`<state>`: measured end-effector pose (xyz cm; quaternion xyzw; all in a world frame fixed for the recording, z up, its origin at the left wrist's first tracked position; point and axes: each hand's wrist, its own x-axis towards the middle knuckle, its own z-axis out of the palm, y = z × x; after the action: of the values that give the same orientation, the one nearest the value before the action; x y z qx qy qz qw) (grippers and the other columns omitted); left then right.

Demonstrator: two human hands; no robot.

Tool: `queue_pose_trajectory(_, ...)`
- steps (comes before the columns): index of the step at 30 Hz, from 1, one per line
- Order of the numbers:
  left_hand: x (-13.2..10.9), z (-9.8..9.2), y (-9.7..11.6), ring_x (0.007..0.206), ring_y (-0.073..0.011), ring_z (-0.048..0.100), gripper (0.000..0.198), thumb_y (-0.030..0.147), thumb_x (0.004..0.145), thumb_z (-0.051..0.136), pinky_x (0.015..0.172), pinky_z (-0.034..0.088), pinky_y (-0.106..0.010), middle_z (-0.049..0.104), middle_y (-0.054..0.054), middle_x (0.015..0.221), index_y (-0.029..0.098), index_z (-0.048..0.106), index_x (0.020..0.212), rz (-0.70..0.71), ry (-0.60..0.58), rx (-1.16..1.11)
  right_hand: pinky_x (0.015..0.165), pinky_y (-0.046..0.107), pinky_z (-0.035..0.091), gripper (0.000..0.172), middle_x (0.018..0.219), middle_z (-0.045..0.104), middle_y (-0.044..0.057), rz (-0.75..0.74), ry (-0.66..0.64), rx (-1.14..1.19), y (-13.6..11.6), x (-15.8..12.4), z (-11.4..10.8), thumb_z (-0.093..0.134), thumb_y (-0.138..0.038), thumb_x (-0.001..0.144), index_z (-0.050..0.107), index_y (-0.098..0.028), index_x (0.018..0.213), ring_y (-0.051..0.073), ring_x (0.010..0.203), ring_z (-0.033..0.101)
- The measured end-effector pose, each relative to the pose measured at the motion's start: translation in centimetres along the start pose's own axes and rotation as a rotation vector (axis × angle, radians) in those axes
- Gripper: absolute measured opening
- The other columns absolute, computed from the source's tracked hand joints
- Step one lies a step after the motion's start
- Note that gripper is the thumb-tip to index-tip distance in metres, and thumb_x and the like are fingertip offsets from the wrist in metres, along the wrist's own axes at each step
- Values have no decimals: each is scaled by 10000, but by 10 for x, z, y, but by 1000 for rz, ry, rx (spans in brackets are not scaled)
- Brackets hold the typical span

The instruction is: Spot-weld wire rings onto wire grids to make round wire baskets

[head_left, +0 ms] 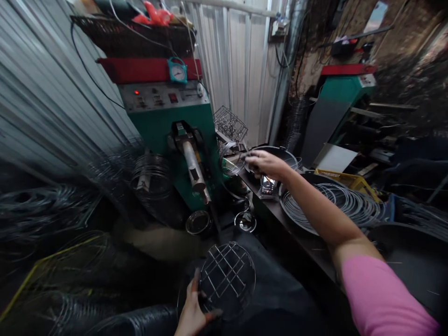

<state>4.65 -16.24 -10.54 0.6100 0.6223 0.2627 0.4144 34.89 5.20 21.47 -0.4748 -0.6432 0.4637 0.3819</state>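
My left hand (192, 305) grips the lower left edge of a round wire grate (228, 270) with crossed bars inside its rim. The grate is low in front of me, over dark cloth on my lap. Stretched far forward, my right hand (264, 163) has its fingers closed at a bunch of thin wire rings (231, 161), beside the green machine. Its fingertips are small and partly hidden, so how many rings they grip is unclear.
The green welding machine (168, 116) has an electrode arm (194, 168) pointing toward me. Right of it, a bench holds a phone (268, 185) and a basin of wire hoops (332, 203). A yellow crate (350, 179) stands behind. Wire coils (150, 170) lie left.
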Motion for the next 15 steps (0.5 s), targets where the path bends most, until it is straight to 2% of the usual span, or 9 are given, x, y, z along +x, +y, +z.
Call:
queue_pose_trajectory(3,2,4,0,864,-182,528,1181,346,485,749,933,416,-418,341,-105,1283,245,56,1436,26,38,-1,409,170,311,61,523,430,-62,214,-106,-446,36,-26,2,482,-157,841,540,-145,830,56,407,390)
queue_pose_trajectory(6,2,4,0,894,-186,533,1182,319,478,755,926,421,-406,313,-117,1318,254,61,1433,51,6,-18,471,181,365,127,607,552,-15,332,-266,-749,68,-48,13,467,-180,855,582,-134,887,82,480,491)
queue_pose_trajectory(8,0,2,3,903,-181,534,1182,282,485,749,919,429,-391,286,-121,1342,258,41,1431,52,-22,-8,540,191,388,174,732,633,40,313,-356,-931,79,-62,19,463,-209,864,605,-130,927,116,599,572)
queue_pose_trajectory(11,-4,1,13,900,-180,541,1176,275,502,733,888,453,-380,299,-117,1336,249,11,1430,33,-7,58,616,218,391,226,887,675,103,238,-428,-1178,84,-82,22,442,-235,875,632,-141,953,179,780,627)
queue_pose_trajectory(15,-5,1,21,884,-184,552,1179,328,508,735,857,471,-387,345,-113,1303,239,8,1433,52,28,95,641,228,385,254,894,687,100,192,-452,-1258,81,-99,18,416,-237,888,645,-169,974,193,819,639)
